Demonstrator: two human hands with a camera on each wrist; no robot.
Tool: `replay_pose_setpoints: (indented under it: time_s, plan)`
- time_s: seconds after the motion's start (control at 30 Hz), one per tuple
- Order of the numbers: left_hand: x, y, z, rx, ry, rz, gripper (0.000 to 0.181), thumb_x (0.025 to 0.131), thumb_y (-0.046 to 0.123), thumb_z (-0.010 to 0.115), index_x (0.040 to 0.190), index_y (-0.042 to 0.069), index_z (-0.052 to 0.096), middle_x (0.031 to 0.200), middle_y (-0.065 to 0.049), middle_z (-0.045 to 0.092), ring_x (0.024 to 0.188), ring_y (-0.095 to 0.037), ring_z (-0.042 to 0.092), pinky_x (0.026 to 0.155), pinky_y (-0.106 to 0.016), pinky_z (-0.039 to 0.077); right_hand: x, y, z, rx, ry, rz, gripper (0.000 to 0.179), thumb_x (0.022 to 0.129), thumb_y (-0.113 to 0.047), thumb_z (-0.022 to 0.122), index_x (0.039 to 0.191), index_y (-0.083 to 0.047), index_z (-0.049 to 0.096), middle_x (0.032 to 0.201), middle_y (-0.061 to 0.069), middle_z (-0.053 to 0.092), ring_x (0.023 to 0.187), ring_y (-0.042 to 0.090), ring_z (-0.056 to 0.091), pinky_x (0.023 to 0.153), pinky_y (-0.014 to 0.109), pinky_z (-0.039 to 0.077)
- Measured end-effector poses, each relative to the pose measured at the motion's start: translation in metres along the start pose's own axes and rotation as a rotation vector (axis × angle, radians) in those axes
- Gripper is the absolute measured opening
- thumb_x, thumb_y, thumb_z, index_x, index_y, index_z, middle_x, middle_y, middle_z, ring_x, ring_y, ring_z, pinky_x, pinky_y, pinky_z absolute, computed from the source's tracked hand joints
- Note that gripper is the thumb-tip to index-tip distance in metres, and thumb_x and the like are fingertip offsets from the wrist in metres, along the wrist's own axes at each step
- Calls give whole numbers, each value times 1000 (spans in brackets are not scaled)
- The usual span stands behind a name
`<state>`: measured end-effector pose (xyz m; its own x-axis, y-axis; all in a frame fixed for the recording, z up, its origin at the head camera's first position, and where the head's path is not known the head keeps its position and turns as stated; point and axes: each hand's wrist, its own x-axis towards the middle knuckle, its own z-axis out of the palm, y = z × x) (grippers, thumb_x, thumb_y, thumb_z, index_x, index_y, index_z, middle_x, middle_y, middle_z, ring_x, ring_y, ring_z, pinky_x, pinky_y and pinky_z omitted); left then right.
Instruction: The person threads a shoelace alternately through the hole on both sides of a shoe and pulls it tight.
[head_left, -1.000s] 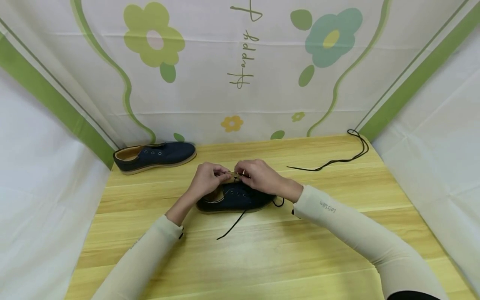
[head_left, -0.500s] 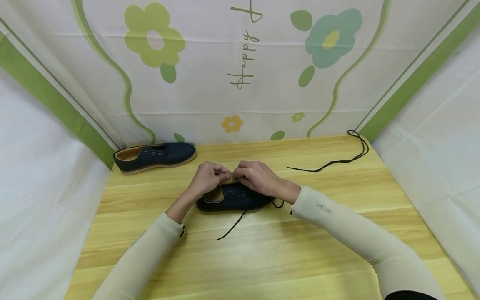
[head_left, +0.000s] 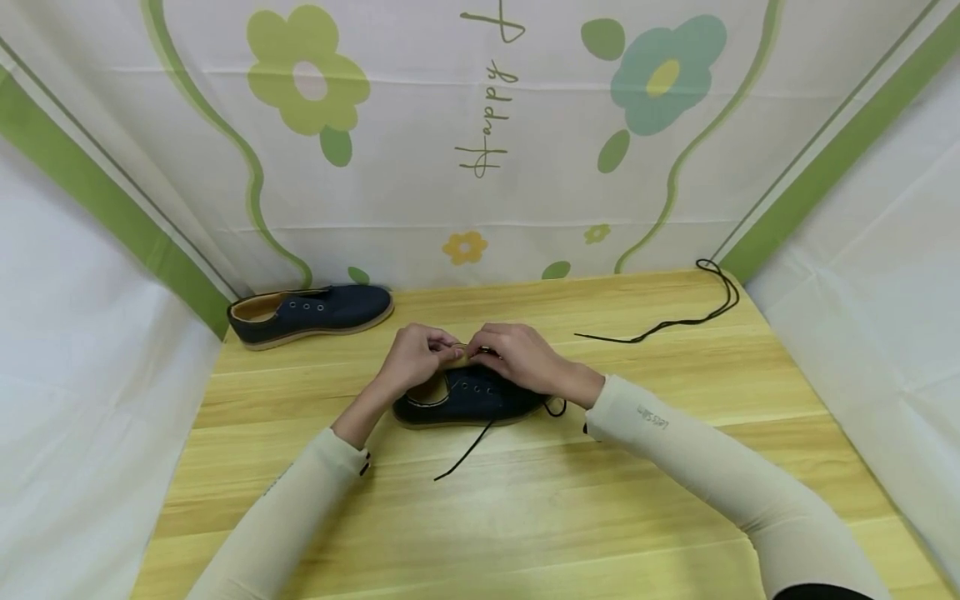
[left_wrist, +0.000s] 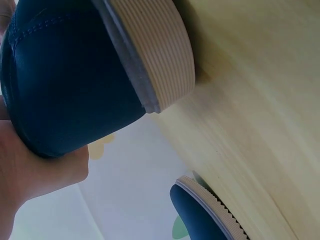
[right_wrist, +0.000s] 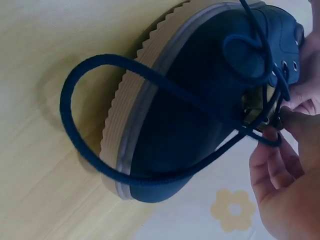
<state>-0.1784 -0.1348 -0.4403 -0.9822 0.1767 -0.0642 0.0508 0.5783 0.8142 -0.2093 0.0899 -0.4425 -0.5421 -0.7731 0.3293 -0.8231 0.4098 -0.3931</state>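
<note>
Cream fabric, far left: the left sleeve carries small print along its upper edge, too foreshortened to read. Beyond it, at 10 o'clock from the centre, a second shoe, navy with a tan lining, stands sole-down near the rear edge of the counter; its visible eyelets are bare of lace.

Left hand: at 11 o'clock from the worked shoe, above its ankle opening, thumb and fingers pinching at the tongue area on the far side. Exact grip partly hidden.

Worked shoe: navy, upright on the counter, below and between the two hands, heel at 9 o'clock, toe at 3. A dark lace runs through it; one end trails onto the counter toward 7 o'clock, and a slack loop hangs over the toe. Near-side eyelets visible.

At 12 o'clock, the backdrop cloth reads "Happy" in green script, turned on its side; a further letter above it is cut by the top edge.

Right hand: at 1 o'clock from the worked shoe, just beside the left hand, thumb and fingertips clamped on the lace by the far eyelets. The right sleeve bears the legible print "Let'sSlim".

Far right, toward 2 o'clock: a spare lace, black, lies folded on the counter, well apart from both hands.
</note>
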Motion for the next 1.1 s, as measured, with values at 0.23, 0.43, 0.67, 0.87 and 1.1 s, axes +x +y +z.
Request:
replay_pose_setpoints:
  time_s: [0.23, 0.43, 0.67, 0.87, 1.1]
  plan:
    - [-2, -1, 1, 8, 24, 44, 8, 96, 14, 80, 98, 8, 85, 86, -4, 80, 77, -17, 75, 71, -34, 59, -2, 5, -11, 246, -35, 183, 6, 103, -11, 70, 106, -9, 76, 98, 1, 77, 77, 12, 71, 69, 28, 58]
    - [-1, -1, 1, 32, 33, 61, 8, 96, 15, 81, 98, 9, 85, 86, -3, 80, 76, -16, 75, 70, -33, 59, -8, 14, -17, 427, -64, 343, 6, 106, -11, 67, 107, -8, 72, 96, 5, 75, 71, 15, 71, 65, 30, 59]
    - [-1, -3, 4, 48, 45, 78, 8, 96, 15, 80, 100, 8, 84, 87, -4, 80, 76, -16, 74, 72, -36, 60, -22, 28, -21, 613, -78, 477, 10, 109, -9, 60, 111, -2, 68, 104, 14, 76, 81, 26, 76, 70, 37, 64]
    - [-2, -5, 5, 60, 45, 99, 10, 97, 15, 80, 102, 7, 84, 89, -4, 80, 79, -17, 74, 76, -38, 61, -38, 42, -27, 657, -42, 540, 14, 109, -9, 61, 113, 2, 67, 110, 25, 75, 90, 33, 77, 75, 41, 64]
    - [-3, -5, 5, 90, 46, 118, 11, 97, 16, 79, 103, 7, 84, 90, -4, 80, 80, -17, 75, 77, -38, 61, -57, 58, -41, 673, 25, 586, 15, 109, -9, 60, 114, 4, 67, 114, 31, 73, 95, 42, 76, 80, 54, 62]
